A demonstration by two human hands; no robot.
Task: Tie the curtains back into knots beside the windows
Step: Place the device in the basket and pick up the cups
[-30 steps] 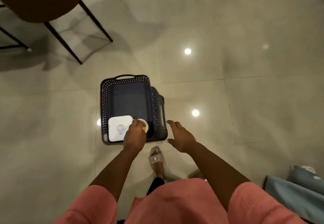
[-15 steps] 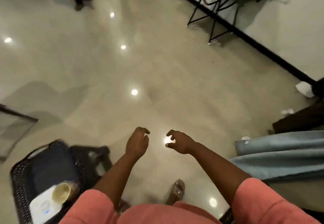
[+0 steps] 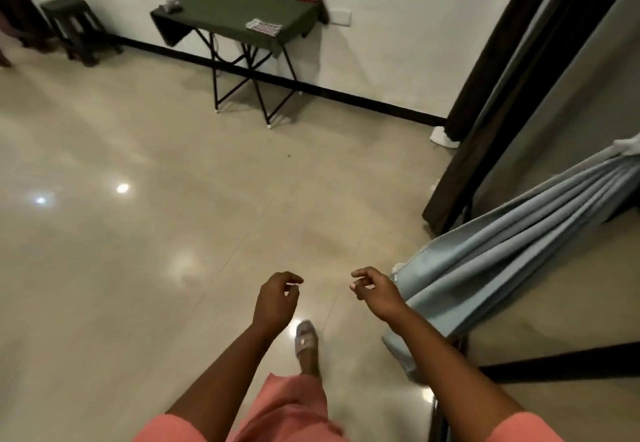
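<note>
A light blue curtain (image 3: 512, 251) hangs in folds on the right, its lower end trailing to the floor beside a dark window frame (image 3: 491, 123). My right hand (image 3: 375, 292) hovers just left of the curtain's lower edge, fingers loosely curled, holding nothing. My left hand (image 3: 275, 299) hangs over the floor about a hand's width further left, also loosely curled with nothing in it. A dark brown curtain (image 3: 485, 61) hangs at the far corner of the window.
A folding table (image 3: 239, 16) with a dark green cloth stands against the white wall ahead. Dark stools (image 3: 74, 22) sit at the far left. Glossy beige floor tiles (image 3: 138, 234) spread between me and them. My sandalled foot (image 3: 306, 341) steps forward.
My left hand let go of the cup in the black basket. My view swung up and right, away from the basket, and the blue curtain and window came into view. Both hands stay free.
</note>
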